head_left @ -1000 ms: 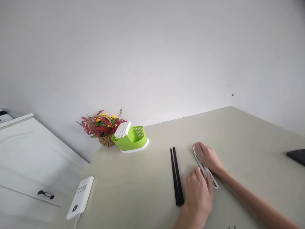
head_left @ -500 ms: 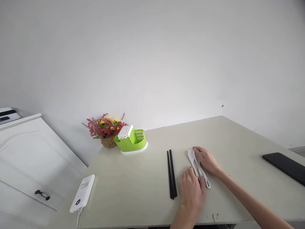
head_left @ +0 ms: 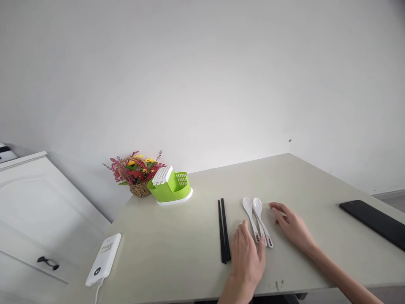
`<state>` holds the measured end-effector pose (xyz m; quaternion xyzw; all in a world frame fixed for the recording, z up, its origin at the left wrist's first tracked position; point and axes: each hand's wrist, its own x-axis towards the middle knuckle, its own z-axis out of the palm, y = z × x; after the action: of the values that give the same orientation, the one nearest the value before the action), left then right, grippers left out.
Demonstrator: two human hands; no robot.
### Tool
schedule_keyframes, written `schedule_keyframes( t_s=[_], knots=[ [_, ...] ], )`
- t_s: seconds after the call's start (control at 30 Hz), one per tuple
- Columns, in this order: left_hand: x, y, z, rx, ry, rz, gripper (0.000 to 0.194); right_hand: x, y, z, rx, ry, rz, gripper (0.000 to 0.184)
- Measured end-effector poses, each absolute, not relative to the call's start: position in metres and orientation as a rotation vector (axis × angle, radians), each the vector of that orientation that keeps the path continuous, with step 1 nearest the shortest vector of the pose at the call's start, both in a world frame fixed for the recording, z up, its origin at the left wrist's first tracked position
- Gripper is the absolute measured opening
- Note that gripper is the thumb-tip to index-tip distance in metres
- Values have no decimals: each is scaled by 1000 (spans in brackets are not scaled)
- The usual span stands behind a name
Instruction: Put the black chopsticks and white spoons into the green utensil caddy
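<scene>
White spoons (head_left: 248, 205) lie side by side on the table, bowls pointing away from me and patterned handle ends toward me. Two bowls show; whether another spoon is stacked beneath, I cannot tell. My left hand (head_left: 248, 255) rests open by the handle ends, its thumb close to them and its fingers stretched forward. Right of the spoons, my right hand (head_left: 294, 228) is apart from them, holding nothing, with fingers loosely bent. Black chopsticks (head_left: 223, 232) lie together just left of my left hand.
A green and white plastic caddy (head_left: 171, 190) stands at the back left, in front of a flower basket (head_left: 140, 188). A white power bank (head_left: 103, 259) with a cable lies at the left edge. On the right is a black phone-like slab (head_left: 373, 221). A white cabinet (head_left: 41, 215) adjoins the left.
My right hand has let go of the spoons and moved right, uncovering the right bowl. My left hand stays beside the handles. The view has shifted slightly.
</scene>
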<state>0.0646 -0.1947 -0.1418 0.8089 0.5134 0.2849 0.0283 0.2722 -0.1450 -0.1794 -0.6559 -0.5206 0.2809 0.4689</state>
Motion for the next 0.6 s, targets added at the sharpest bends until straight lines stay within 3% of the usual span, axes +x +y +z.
schedule_keyframes(
  t_s=[0.27, 0.37, 0.6],
  knots=[
    [-38, -119, -28, 2685, 1714, 1269, 30, 271, -148, -178, -1636, -1260, 676, 38],
    [-97, -75, 10, 2667, 1958, 1334, 33, 270, -149, -178, -1628, -1265, 669, 37],
    [-194, -12, 25, 2510, 2328, 962, 50, 269, -148, -179, -1632, -1266, 680, 37]
  ],
)
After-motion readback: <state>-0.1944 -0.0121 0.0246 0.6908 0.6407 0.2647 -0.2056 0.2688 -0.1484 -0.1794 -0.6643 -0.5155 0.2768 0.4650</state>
